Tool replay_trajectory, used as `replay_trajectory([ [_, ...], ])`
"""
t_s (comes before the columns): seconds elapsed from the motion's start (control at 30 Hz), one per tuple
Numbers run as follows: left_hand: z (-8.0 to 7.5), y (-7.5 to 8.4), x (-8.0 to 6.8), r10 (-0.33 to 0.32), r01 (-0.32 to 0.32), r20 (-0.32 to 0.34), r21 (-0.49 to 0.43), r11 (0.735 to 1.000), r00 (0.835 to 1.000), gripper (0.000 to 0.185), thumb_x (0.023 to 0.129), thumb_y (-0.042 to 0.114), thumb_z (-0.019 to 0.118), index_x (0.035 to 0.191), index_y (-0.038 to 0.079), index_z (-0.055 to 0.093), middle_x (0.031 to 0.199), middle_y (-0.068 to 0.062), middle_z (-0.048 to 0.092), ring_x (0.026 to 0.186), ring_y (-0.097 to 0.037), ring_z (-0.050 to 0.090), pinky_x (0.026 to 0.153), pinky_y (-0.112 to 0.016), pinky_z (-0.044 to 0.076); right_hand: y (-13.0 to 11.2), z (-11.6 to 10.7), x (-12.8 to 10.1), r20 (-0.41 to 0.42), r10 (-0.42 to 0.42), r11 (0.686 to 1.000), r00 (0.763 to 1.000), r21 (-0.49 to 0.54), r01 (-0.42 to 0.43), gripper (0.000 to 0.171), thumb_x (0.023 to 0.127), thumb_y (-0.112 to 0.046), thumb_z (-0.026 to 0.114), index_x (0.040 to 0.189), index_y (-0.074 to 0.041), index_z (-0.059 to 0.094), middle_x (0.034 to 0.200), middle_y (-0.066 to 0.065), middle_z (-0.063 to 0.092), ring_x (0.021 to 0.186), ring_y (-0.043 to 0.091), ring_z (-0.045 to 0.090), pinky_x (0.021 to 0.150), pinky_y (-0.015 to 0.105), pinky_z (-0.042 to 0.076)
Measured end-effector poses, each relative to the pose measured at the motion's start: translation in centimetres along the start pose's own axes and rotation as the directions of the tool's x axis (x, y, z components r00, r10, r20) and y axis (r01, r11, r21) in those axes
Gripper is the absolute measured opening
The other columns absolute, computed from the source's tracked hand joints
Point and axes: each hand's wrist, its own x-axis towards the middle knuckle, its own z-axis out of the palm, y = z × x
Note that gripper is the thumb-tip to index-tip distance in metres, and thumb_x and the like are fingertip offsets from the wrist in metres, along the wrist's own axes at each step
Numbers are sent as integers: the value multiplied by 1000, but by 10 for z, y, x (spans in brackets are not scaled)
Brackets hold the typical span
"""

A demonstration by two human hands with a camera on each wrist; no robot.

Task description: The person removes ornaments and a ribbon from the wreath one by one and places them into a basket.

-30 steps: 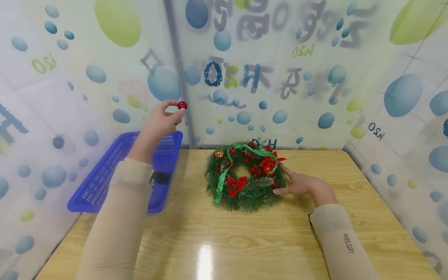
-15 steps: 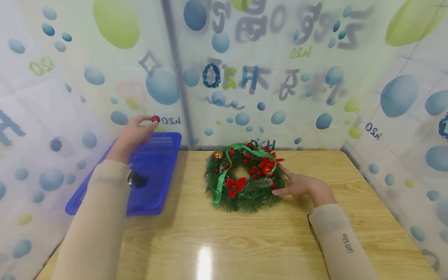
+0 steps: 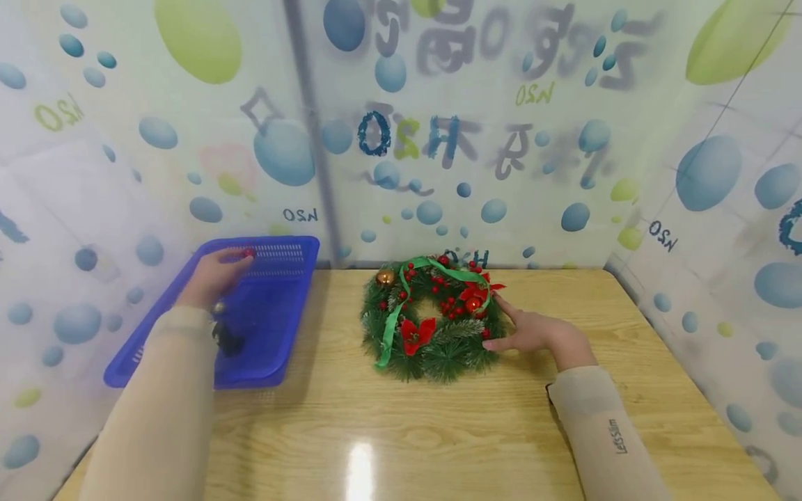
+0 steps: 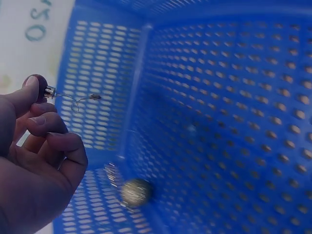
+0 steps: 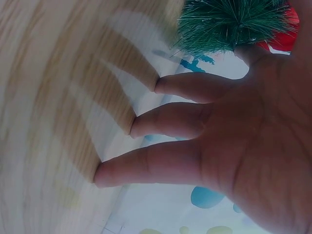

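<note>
Left grip [image 3: 213,275] pinches a small red bauble [image 4: 40,84] by its cap over the blue basket [image 3: 285,344], while the right hand [image 3: 532,332], fingers straight, steadies the wreath [image 3: 432,316] on the desk [image 3: 438,431].

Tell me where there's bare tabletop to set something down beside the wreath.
The table is bare in front of the wreath, and between it and the blue basket. Its right side is crowded by the right hand.

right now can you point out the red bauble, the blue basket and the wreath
red bauble [image 4: 40,81], left wrist view, on its round red body above the thumb
blue basket [image 3: 285,243], head view, on its far rim
wreath [image 3: 447,355], head view, on its near green needles
</note>
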Motion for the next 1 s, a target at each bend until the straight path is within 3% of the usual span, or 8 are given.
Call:
replay_trajectory([
  [0.13,5,-13,-2,-67,69,31,-61,996,997,71,109,42,59,163,1,38,68,10,51,56,-8,46,52,-31,42,2,1,1,8,-10,1000,1000,5,10,127,90,-72,72,171,-25,-14,175,30,13,145,58,45,117,74,35],
  [0.23,10,-17,-3,-73,76,41,-96,992,997,68,110,38,59,161,-2,39,71,12,55,57,-7,47,53,-30,44,2,2,1,14,-8,1000,1000,15,8,127,90,-72,72,171,-26,-14,176,29,12,146,58,44,118,73,34],
  [0.57,14,-22,6,-104,108,34,-109,988,994,69,109,41,60,160,-2,41,76,10,56,61,-7,50,59,-30,47,1,-1,1,10,2,1000,1000,6,-2,127,89,-72,72,171,-27,-15,175,31,12,139,52,56,118,73,34],
  [0.77,17,-25,10,-112,113,12,-105,988,994,66,109,38,61,158,-2,45,78,7,56,60,-9,50,57,-31,47,0,-1,1,17,3,1000,1000,21,-3,128,89,-71,73,171,-27,-16,175,31,11,114,35,75,119,71,35],
  [0.87,18,-25,9,-119,120,12,-95,988,993,66,109,39,61,157,-4,44,82,6,58,64,-9,51,60,-31,48,0,-1,1,17,6,1000,1000,19,-6,128,89,-70,74,171,-27,-16,174,33,14,105,28,76,118,69,37],
  [1.0,17,-25,7,-116,118,27,-87,989,993,67,109,38,60,157,-6,43,82,7,58,65,-9,51,61,-30,49,-1,-1,1,14,6,1000,1000,6,-6,128,90,-70,73,171,-27,-16,173,33,16,107,30,76,117,70,37],
])
